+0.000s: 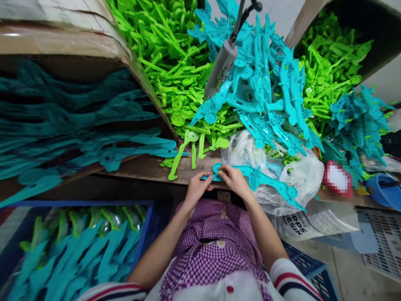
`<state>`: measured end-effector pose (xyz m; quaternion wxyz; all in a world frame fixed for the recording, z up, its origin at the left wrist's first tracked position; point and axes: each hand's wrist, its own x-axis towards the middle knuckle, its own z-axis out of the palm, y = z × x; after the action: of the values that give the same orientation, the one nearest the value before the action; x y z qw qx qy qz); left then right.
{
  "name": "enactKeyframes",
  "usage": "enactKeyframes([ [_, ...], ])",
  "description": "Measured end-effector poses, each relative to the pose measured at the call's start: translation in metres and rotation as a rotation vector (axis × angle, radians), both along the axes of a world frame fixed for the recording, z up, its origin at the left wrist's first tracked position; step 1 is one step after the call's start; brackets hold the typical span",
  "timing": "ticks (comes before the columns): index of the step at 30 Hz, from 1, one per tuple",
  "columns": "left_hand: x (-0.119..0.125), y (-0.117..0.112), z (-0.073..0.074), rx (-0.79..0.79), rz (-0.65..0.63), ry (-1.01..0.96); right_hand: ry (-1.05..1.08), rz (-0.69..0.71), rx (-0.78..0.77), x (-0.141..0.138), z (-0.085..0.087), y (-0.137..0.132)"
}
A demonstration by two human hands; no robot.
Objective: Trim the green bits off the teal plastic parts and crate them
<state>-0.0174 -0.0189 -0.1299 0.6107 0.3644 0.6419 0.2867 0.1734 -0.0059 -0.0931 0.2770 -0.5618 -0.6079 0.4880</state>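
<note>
A long turquoise plastic part (258, 176) lies across the table's front edge, its left end between my two hands. My left hand (200, 187) pinches the narrow tip at that end. Beside it, my right hand (233, 179) has its fingers closed on the part near the round disc; whether a smaller piece is between the fingers is hidden. Just beyond my hands lie a few loose lime-green plastic pieces (180, 156). The right end of the turquoise part rests against a clear plastic bag (300, 177).
A grey electric screwdriver (222, 69) hangs above the table. Behind it are heaps of green pieces (169, 50) and turquoise parts (260, 79). A cardboard box (125, 50) of turquoise parts stands left. Below is a blue crate (149, 225) holding turquoise-and-green pieces. A blue bowl (384, 190) sits right.
</note>
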Motion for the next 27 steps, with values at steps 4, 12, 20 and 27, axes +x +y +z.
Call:
enactKeyframes([
  [4, 0.001, -0.002, -0.003, 0.013, 0.011, 0.038, -0.067, 0.100, 0.027, -0.001, -0.002, 0.006],
  [12, 0.002, -0.003, -0.003, 0.031, 0.009, 0.108, 0.008, 0.024, 0.000, 0.000, -0.006, -0.003],
  [20, 0.002, -0.003, -0.002, 0.040, -0.012, 0.156, -0.201, 0.116, 0.142, -0.010, -0.014, -0.014],
  [27, 0.003, -0.005, 0.000, 0.069, -0.045, 0.208, -0.295, 0.157, 0.230, -0.017, -0.023, -0.023],
])
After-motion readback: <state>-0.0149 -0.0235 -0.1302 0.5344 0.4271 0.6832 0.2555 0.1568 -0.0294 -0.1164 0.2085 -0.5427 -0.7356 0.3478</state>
